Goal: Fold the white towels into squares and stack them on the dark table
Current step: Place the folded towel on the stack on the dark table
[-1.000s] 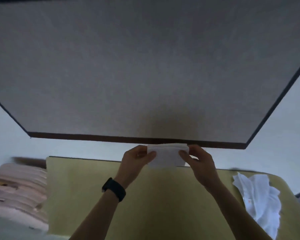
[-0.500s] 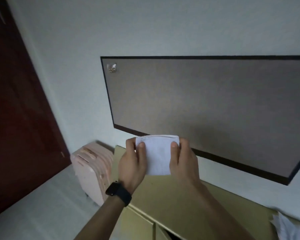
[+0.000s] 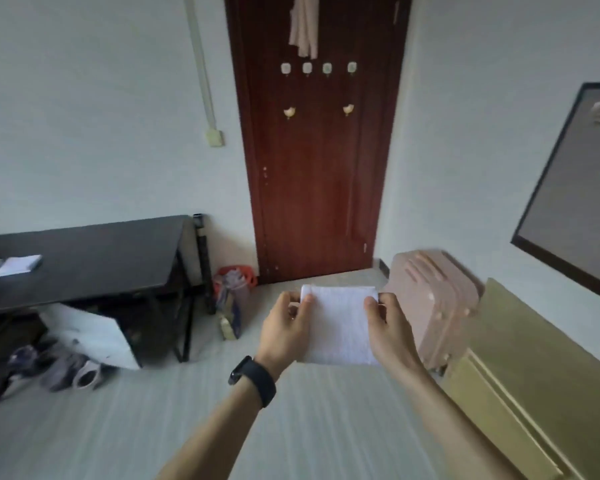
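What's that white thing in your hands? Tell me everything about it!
It is a white towel, folded into a flat, nearly square pad of soft-looking cloth with a fine texture. It is held in the air above the floor. The left hand pinches its left edge and the right hand its right edge, thumbs on top. Nothing else touches it.

Folded towels [image 3: 13,265] on table [image 3: 94,261], left.

Both forearms extend forward from the near edge, bare, with a black band [image 3: 253,379] on the left wrist. Left hand [image 3: 284,327] and right hand [image 3: 392,330] pinch opposite side edges of the folded white towel [image 3: 338,323] — thumbs on its upper face.
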`<state>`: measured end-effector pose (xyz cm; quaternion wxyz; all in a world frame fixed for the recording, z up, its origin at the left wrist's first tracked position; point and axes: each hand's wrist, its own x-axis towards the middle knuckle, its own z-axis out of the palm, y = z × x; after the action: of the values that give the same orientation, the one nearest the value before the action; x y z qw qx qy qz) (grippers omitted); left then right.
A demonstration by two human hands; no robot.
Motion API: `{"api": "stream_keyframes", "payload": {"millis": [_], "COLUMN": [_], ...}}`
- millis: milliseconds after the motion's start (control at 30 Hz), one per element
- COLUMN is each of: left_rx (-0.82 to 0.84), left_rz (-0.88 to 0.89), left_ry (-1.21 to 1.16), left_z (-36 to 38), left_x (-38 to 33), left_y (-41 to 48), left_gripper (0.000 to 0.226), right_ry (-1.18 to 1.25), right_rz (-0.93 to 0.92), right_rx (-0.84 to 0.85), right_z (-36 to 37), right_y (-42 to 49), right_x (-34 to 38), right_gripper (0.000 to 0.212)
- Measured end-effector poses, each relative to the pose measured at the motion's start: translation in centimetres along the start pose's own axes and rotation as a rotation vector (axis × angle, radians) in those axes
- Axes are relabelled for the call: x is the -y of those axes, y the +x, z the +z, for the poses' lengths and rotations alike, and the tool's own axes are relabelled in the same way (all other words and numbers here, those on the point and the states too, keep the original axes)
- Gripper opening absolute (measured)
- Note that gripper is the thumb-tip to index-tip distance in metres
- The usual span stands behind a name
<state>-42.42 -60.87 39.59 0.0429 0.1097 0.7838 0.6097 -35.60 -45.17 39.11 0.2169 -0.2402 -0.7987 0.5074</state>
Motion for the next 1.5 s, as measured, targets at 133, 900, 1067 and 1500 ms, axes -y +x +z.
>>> {"api": "stream_keyframes", "payload": {"millis": [133,900,1067,1500], "left_rx": [-0.016,-0.520,-0.582,-0.484], "left_rz": [-0.196,-0.489,-0.519,-0.552], "left_ry": [-0.014,-0.164,-0.200,-0.182], "left_z": [-16.6,-71.1,-78.8,-99.4], "left_x": [7.0,26.4,29.2,40.8], "left_y": [0.7,14.4,20.6,40.0], "left_gripper": [0.028,0.022,0.023,0.023], "right_ry": [0.078,0.223,0.205,0.165], "right_rz": [0.101,0.114,0.142,0.160], "right_rx": [0.303,1.180,1.236,1.093], "right_z": [15.4,76.5,86.8,112.3], "right_y": [-3.1,-3.7,-1.0,5.4], "right_x": [3.1,24.1,27.9,34.9], "right_gripper": [0.021,0.033,0.035,0.032]}}
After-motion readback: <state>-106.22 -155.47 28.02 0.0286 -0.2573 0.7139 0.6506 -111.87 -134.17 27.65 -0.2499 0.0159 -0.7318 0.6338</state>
